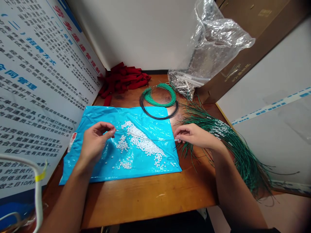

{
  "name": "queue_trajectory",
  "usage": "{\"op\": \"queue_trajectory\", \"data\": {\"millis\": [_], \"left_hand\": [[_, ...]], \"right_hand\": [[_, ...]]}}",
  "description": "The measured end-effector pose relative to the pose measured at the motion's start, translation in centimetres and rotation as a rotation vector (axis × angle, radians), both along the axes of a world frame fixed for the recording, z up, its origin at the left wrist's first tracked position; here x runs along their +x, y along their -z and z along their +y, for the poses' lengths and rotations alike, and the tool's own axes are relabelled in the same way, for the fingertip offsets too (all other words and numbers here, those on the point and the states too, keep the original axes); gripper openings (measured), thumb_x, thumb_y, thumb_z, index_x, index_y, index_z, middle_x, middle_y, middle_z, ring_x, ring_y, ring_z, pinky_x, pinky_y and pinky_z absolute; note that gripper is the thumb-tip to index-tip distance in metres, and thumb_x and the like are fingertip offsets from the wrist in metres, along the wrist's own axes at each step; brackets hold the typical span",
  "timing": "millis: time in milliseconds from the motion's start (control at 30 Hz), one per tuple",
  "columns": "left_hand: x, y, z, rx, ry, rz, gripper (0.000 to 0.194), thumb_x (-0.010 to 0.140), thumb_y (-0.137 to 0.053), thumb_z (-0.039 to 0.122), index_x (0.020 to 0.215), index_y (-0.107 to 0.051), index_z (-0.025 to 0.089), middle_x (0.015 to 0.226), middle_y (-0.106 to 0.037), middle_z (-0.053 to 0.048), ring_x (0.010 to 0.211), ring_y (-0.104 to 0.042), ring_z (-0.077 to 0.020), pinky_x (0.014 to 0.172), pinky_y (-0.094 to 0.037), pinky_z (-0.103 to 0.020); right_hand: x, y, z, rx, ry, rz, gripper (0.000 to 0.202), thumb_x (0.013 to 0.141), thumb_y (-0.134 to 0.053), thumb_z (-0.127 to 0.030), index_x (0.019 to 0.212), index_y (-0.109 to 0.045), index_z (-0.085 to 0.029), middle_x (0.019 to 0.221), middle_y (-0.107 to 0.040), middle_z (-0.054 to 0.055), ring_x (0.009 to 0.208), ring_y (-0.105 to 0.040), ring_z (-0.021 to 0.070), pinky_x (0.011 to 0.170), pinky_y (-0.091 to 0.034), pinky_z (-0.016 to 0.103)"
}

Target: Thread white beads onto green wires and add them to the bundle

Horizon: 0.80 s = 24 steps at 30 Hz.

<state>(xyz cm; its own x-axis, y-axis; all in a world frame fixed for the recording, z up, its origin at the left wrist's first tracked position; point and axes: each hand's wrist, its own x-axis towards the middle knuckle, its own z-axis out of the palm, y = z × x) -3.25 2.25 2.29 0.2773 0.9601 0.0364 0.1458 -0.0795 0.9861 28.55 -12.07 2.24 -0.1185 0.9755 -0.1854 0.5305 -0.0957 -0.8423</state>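
Left hand: my left hand [96, 140] is closed in a pinch at the left end of the visible dark wire [155, 140], above the blue sheet [80, 168].
Right hand: my right hand [191, 135] pinches the wire beside the sheet's right edge; a few white beads [177, 140] show at its fingertips. Exact finger contact too small to read.
Wire: spans between both hands, over the loose bead pile [141, 140]. I cannot tell whether it touches the beads.
Risk, beads: if my right pinch loosened or that side tipped, I judge the small beads could slide along or off the wire.
Risk, wire: uneven pull could kink it or spring an end free; a low sweep could scatter the pile.
Risk, sheet: it looks thin and creased, so a forearm dragging it could send beads rolling onto the wooden table [150, 194].
Near right: green strand bundle [243, 158], spread beside and beyond my right forearm; loose ends could snag wire or wrist.
Far middle: green coil [173, 97] and black coil [155, 117] overlap, the latter lying partly over the sheet's far edge. Either could catch a reach.
Far left: red strips [126, 77], heaped.
Far right: plastic bag [211, 48] against a brown box [257, 32], limiting room there.
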Motion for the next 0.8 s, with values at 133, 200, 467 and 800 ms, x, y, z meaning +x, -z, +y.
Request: {"op": "queue_trajectory", "data": {"millis": [133,200,467,800], "left_hand": [[0.18,-0.16,-0.16,-0.016,-0.013,0.0,0.014,0.064,-0.075,0.02,0.073,-0.064,0.019,0.076,-0.061,0.001,0.064,-0.054,-0.0118,0.059,-0.044,-0.025],[0.27,-0.14,-0.26,-0.018,-0.012,-0.01,0.015,0.064,-0.075,0.019,0.073,-0.063,0.018,0.076,-0.061,0.0,0.063,-0.055,-0.0117,0.059,-0.045,-0.024],[0.83,0.24,-0.94,-0.021,0.008,0.002,0.014,0.066,-0.073,0.017,0.073,-0.061,0.015,0.074,-0.06,0.0,0.062,-0.055,-0.0105,0.058,-0.045,-0.022],[0.09,0.25,-0.18,-0.301,-0.029,-0.135,0.029,0.057,-0.079,0.016,0.075,-0.056,0.014,0.067,-0.06,0.001,0.053,-0.055,-0.0097,0.052,-0.04,-0.021]], "right_hand": [[-0.18,0.07,0.24,0.036,-0.026,-0.064,0.01,0.078,-0.059,-0.018,0.085,-0.065,-0.014,0.075,-0.065,0.002,0.067,-0.059,0.0133,0.062,-0.046,0.023],[-0.09,0.09,0.26,0.043,-0.038,-0.085,0.009,0.078,-0.059,-0.018,0.083,-0.065,-0.014,0.073,-0.064,0.002,0.065,-0.057,0.0132,0.061,-0.045,0.023],[0.68,0.27,0.13,0.205,0.06,-0.268,0.007,0.081,-0.056,-0.015,0.079,-0.063,-0.016,0.075,-0.065,0.002,0.069,-0.057,0.0159,0.062,-0.042,0.026],[0.39,-0.04,0.25,0.745,0.095,-0.415,0.013,0.084,-0.052,-0.007,0.082,-0.061,-0.015,0.081,-0.063,0.006,0.079,-0.056,0.0187,0.074,-0.043,0.031]]}}
